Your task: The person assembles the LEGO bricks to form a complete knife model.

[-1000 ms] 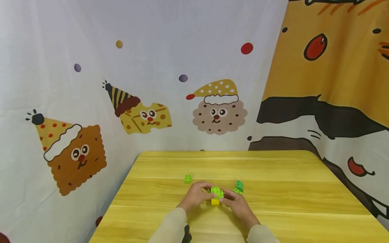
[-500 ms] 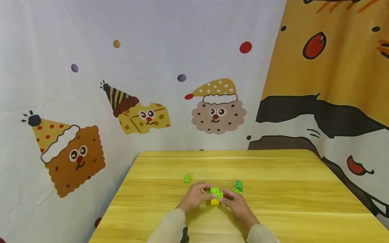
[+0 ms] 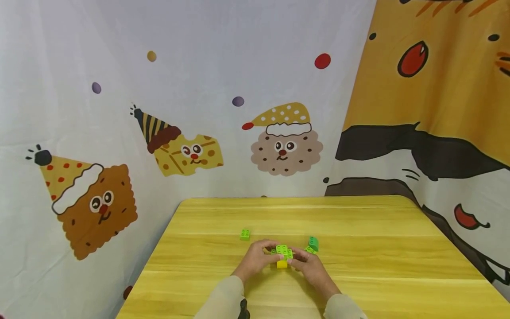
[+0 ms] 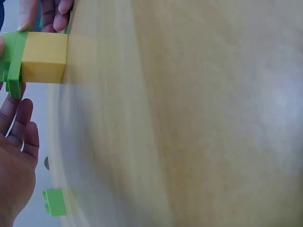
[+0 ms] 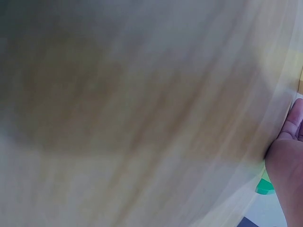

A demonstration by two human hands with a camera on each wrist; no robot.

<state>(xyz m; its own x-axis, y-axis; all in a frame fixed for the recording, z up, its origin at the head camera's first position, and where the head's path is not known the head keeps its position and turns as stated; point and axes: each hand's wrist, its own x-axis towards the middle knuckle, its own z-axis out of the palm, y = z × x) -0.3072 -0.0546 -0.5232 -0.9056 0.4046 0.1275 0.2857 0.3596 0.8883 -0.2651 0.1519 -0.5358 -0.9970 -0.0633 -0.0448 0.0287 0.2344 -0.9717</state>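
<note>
Fingers [image 3: 269,243] of the left hand [image 3: 256,258] and, seemingly, right hand [image 3: 313,268] pinch a green-yellow brick stack [image 3: 283,253].

Lime-green bricks [image 3: 282,249], plain yellow block [image 3: 282,264], darker green block [image 3: 313,243], yellow wood-grained tabletop [image 3: 338,217], cream sleeves [image 3: 223,296], white backdrop [image 3: 199,31], yellow-and-black striped printed hat [image 3: 153,126]

Left hand [image 3: 256,258] and right hand [image 3: 313,268] gripping stacked lime-and-yellow blocks [image 3: 282,255], lime brick [image 3: 245,235] beyond the left, green brick [image 3: 313,243] beyond the right
</note>
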